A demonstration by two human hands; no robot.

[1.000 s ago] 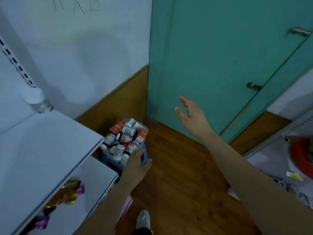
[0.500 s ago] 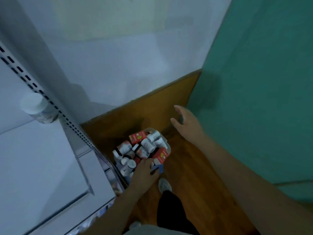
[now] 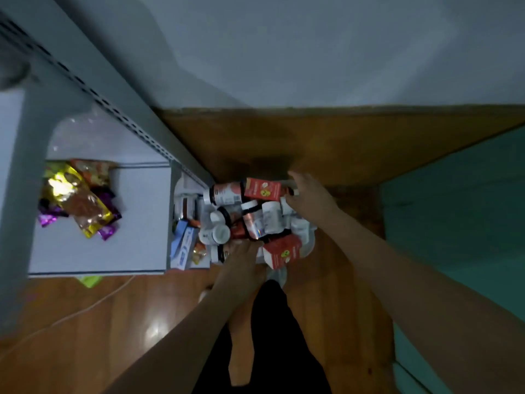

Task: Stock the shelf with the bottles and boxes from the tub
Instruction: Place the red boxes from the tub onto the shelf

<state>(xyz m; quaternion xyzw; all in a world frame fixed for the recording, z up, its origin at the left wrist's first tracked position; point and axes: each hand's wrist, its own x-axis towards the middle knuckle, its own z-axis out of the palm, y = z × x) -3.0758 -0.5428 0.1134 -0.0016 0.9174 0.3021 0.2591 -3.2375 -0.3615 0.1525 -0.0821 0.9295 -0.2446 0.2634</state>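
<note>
A clear plastic tub (image 3: 310,242) stands on the wooden floor beside the shelf, heaped with white-capped bottles (image 3: 220,233), a brown bottle (image 3: 225,193) and red boxes (image 3: 262,189). A second red box (image 3: 282,251) lies at its near edge. My left hand (image 3: 241,260) grips the tub's near rim, fingers curled in among the bottles. My right hand (image 3: 309,194) grips the far right rim, thumb against a white bottle. The grey-white shelf board (image 3: 136,223) is at the left.
Shiny snack packets (image 3: 74,200) lie on the shelf board. Blue boxes (image 3: 184,245) and small bottles sit on a lower shelf next to the tub. A white cable (image 3: 93,305) runs over the floor. My black-trousered leg (image 3: 270,336) is just behind the tub; a teal door (image 3: 454,209) is right.
The view has tipped down over the tub. My right hand came down from mid-air to the tub's far rim. My left hand stays at the near side.
</note>
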